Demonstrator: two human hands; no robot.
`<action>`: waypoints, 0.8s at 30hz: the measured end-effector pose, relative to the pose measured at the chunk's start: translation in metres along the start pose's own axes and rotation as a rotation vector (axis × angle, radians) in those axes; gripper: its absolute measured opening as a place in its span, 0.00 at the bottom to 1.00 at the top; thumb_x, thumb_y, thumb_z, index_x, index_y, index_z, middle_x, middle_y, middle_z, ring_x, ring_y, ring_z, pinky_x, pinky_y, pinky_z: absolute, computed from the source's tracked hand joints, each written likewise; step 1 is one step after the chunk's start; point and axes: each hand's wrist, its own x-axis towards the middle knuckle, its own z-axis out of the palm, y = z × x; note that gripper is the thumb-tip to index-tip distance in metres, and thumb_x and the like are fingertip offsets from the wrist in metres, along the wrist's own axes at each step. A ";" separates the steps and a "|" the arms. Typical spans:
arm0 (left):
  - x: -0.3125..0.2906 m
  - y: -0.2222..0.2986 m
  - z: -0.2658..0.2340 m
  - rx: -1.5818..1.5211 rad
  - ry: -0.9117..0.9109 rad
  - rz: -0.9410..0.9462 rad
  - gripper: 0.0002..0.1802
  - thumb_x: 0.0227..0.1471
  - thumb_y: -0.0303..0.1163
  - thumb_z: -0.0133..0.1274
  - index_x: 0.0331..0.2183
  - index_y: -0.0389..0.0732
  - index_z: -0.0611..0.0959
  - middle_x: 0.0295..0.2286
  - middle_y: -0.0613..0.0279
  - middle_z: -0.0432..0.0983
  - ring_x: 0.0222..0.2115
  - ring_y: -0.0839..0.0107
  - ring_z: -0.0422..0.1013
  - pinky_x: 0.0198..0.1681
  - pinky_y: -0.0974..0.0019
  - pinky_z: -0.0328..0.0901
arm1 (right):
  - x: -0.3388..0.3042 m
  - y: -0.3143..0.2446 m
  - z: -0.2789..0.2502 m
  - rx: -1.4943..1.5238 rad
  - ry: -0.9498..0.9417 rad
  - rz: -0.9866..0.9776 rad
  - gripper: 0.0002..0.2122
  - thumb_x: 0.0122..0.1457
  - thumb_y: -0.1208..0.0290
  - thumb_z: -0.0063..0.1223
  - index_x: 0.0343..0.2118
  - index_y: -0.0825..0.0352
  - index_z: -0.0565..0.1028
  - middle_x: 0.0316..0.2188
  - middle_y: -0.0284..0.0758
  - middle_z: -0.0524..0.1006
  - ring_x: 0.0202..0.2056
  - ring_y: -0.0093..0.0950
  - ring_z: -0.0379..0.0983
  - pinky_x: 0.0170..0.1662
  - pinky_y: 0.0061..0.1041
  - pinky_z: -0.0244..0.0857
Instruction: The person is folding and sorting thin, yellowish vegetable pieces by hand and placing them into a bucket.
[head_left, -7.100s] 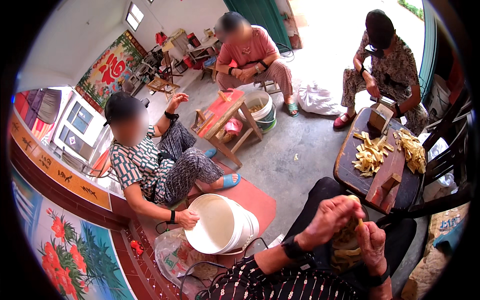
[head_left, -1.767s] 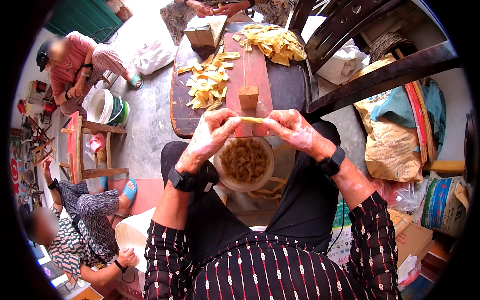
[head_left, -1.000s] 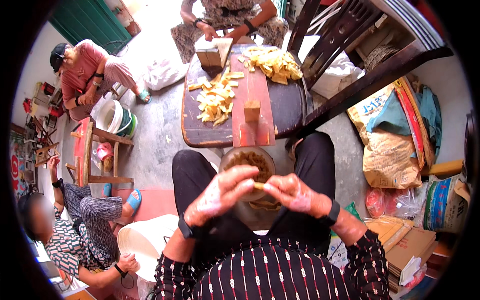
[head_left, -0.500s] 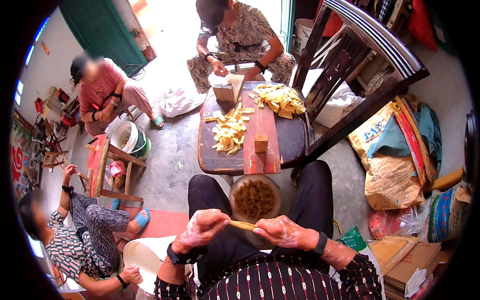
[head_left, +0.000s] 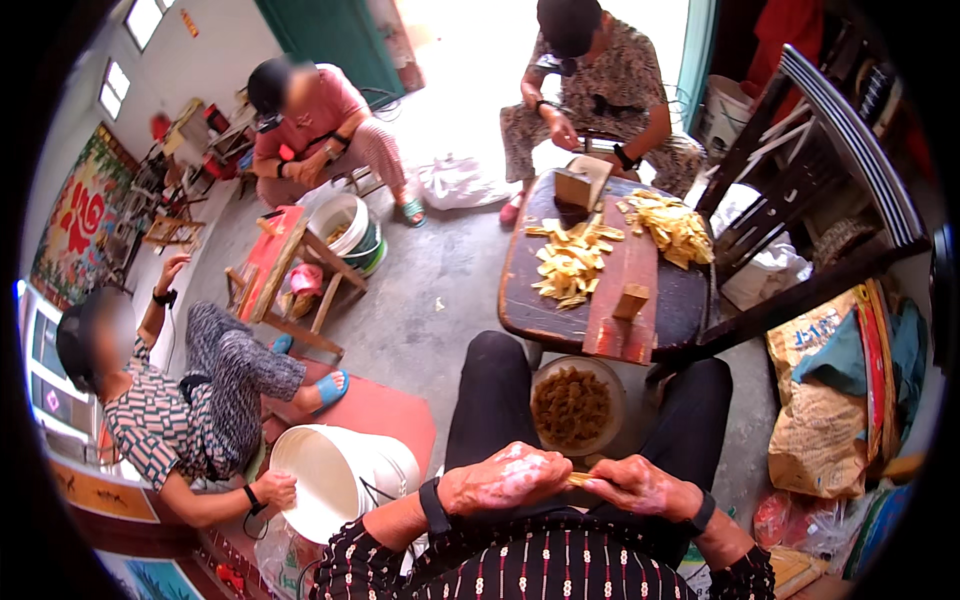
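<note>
Over my lap, a short yellow strip (head_left: 578, 480) is stretched between my two hands. My left hand (head_left: 510, 476) grips one end, its fingers closed, and my right hand (head_left: 640, 486) pinches the other. Most of the strip is hidden by the fingers. Below it, between my knees, a round tub (head_left: 619, 405) holds a heap of brown twisted pieces (head_left: 571, 404). In front of me, a dark wooden chair seat (head_left: 682, 305) carries two piles of yellow strips, a left pile (head_left: 570, 265) and a right pile (head_left: 672, 228). A reddish board (head_left: 618, 338) with a wooden block (head_left: 630, 301) lies there too.
Across the chair, a person (head_left: 600, 100) sits bent over a wooden block. A person in pink (head_left: 310, 135) sits at far left. Nearer left, another person (head_left: 170, 420) holds a white bucket (head_left: 385, 470). A red-topped stool (head_left: 270, 265) and large sacks (head_left: 815, 420) stand around.
My view has turned left, so the scene sits further right. My hands have come closer together, with less of the strip showing. More of the white bucket at left is visible.
</note>
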 end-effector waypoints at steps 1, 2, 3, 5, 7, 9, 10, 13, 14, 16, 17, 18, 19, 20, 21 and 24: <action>-0.003 0.003 -0.006 0.000 -0.008 -0.049 0.10 0.54 0.27 0.52 0.25 0.37 0.69 0.17 0.57 0.61 0.18 0.57 0.64 0.22 0.58 0.57 | -0.001 0.001 0.001 0.012 0.001 0.017 0.08 0.60 0.69 0.51 0.29 0.69 0.72 0.18 0.45 0.72 0.21 0.43 0.72 0.24 0.37 0.63; -0.005 0.005 -0.013 0.002 -0.020 -0.093 0.11 0.55 0.28 0.52 0.24 0.37 0.69 0.15 0.57 0.60 0.17 0.57 0.62 0.21 0.58 0.56 | -0.002 0.001 0.001 0.020 0.010 0.033 0.08 0.60 0.69 0.51 0.29 0.69 0.73 0.18 0.45 0.72 0.21 0.43 0.72 0.24 0.37 0.63; -0.008 0.006 -0.020 -0.084 -0.027 -0.155 0.12 0.56 0.30 0.52 0.24 0.36 0.70 0.15 0.57 0.59 0.16 0.60 0.61 0.21 0.59 0.56 | -0.001 0.001 0.001 0.029 0.019 0.049 0.08 0.60 0.69 0.52 0.29 0.69 0.73 0.18 0.45 0.73 0.21 0.42 0.72 0.24 0.36 0.63; -0.016 0.006 -0.037 -0.250 -0.041 -0.273 0.15 0.57 0.34 0.53 0.23 0.35 0.73 0.13 0.58 0.58 0.15 0.65 0.59 0.20 0.61 0.55 | 0.004 0.000 0.003 0.031 0.083 0.027 0.06 0.60 0.72 0.52 0.31 0.69 0.75 0.17 0.42 0.73 0.18 0.38 0.72 0.23 0.31 0.63; -0.021 0.008 -0.049 -0.534 0.083 -0.434 0.16 0.60 0.38 0.50 0.27 0.35 0.78 0.16 0.72 0.63 0.18 0.82 0.57 0.20 0.71 0.53 | 0.009 -0.004 0.005 0.069 0.168 0.011 0.05 0.60 0.74 0.52 0.31 0.69 0.75 0.16 0.40 0.72 0.17 0.35 0.72 0.22 0.30 0.63; -0.025 0.013 -0.053 -0.782 0.362 -0.486 0.16 0.59 0.38 0.51 0.25 0.36 0.78 0.18 0.79 0.63 0.18 0.86 0.54 0.20 0.76 0.49 | 0.022 -0.018 0.005 0.089 0.251 -0.016 0.04 0.60 0.75 0.51 0.30 0.69 0.74 0.15 0.38 0.71 0.16 0.31 0.71 0.21 0.27 0.62; -0.025 0.015 -0.053 -1.049 0.472 -0.430 0.14 0.59 0.38 0.52 0.26 0.38 0.78 0.18 0.78 0.63 0.18 0.88 0.53 0.20 0.79 0.47 | 0.028 -0.027 0.003 0.120 0.264 0.006 0.04 0.60 0.76 0.51 0.30 0.69 0.74 0.15 0.38 0.71 0.16 0.31 0.71 0.21 0.26 0.62; -0.011 0.012 -0.042 -1.279 0.621 -0.225 0.13 0.60 0.37 0.49 0.33 0.36 0.78 0.21 0.76 0.67 0.17 0.90 0.52 0.19 0.81 0.46 | 0.042 -0.034 0.003 0.132 0.333 -0.005 0.05 0.61 0.76 0.49 0.29 0.70 0.73 0.15 0.37 0.71 0.16 0.29 0.69 0.21 0.26 0.61; -0.002 0.020 -0.042 -1.207 0.605 -0.214 0.12 0.60 0.35 0.48 0.38 0.35 0.78 0.27 0.71 0.72 0.17 0.89 0.53 0.20 0.82 0.48 | 0.046 -0.033 0.004 0.108 0.370 -0.013 0.05 0.61 0.76 0.48 0.29 0.70 0.73 0.15 0.38 0.71 0.16 0.30 0.70 0.21 0.26 0.62; 0.011 0.023 -0.035 -1.066 0.524 -0.260 0.15 0.62 0.32 0.46 0.46 0.34 0.76 0.39 0.69 0.76 0.25 0.87 0.64 0.28 0.82 0.61 | 0.050 -0.024 0.007 0.071 0.439 -0.060 0.05 0.61 0.77 0.47 0.30 0.70 0.73 0.16 0.39 0.71 0.16 0.33 0.70 0.22 0.26 0.62; 0.019 0.017 -0.023 -0.760 0.520 -0.144 0.15 0.60 0.27 0.48 0.48 0.33 0.75 0.42 0.61 0.76 0.35 0.74 0.73 0.41 0.73 0.67 | 0.046 -0.020 0.007 0.078 0.419 -0.013 0.04 0.61 0.77 0.47 0.31 0.70 0.73 0.16 0.40 0.71 0.17 0.33 0.71 0.23 0.26 0.63; 0.024 0.006 -0.010 -0.517 0.515 -0.062 0.15 0.58 0.25 0.49 0.48 0.33 0.75 0.42 0.55 0.76 0.40 0.66 0.73 0.44 0.69 0.67 | 0.041 -0.014 0.008 0.080 0.400 0.035 0.04 0.61 0.77 0.47 0.31 0.70 0.73 0.17 0.41 0.72 0.18 0.34 0.71 0.23 0.26 0.63; 0.024 -0.004 0.002 -0.273 0.504 0.017 0.16 0.56 0.24 0.50 0.47 0.32 0.74 0.42 0.50 0.75 0.44 0.57 0.73 0.48 0.66 0.66 | 0.036 -0.010 0.009 0.082 0.381 0.083 0.04 0.61 0.77 0.47 0.32 0.70 0.73 0.18 0.42 0.72 0.19 0.35 0.72 0.24 0.26 0.63; 0.026 -0.008 0.007 -0.121 0.492 0.057 0.18 0.52 0.21 0.52 0.46 0.32 0.73 0.41 0.44 0.74 0.44 0.49 0.72 0.46 0.62 0.68 | 0.033 -0.010 0.006 0.096 0.371 0.084 0.05 0.60 0.77 0.46 0.34 0.71 0.73 0.19 0.39 0.72 0.20 0.29 0.71 0.26 0.25 0.63; 0.027 -0.009 0.009 -0.067 0.421 0.055 0.20 0.49 0.20 0.53 0.47 0.33 0.72 0.41 0.45 0.73 0.43 0.47 0.71 0.44 0.59 0.69 | 0.028 -0.007 0.006 0.158 0.353 0.117 0.05 0.60 0.77 0.46 0.35 0.72 0.73 0.19 0.38 0.72 0.20 0.26 0.70 0.26 0.24 0.63; 0.026 -0.009 0.016 0.058 0.376 0.045 0.18 0.49 0.20 0.55 0.45 0.33 0.74 0.40 0.44 0.74 0.40 0.48 0.74 0.39 0.59 0.71 | 0.012 -0.002 0.006 0.344 0.328 0.215 0.07 0.60 0.75 0.45 0.36 0.72 0.73 0.20 0.32 0.72 0.22 0.19 0.66 0.27 0.21 0.62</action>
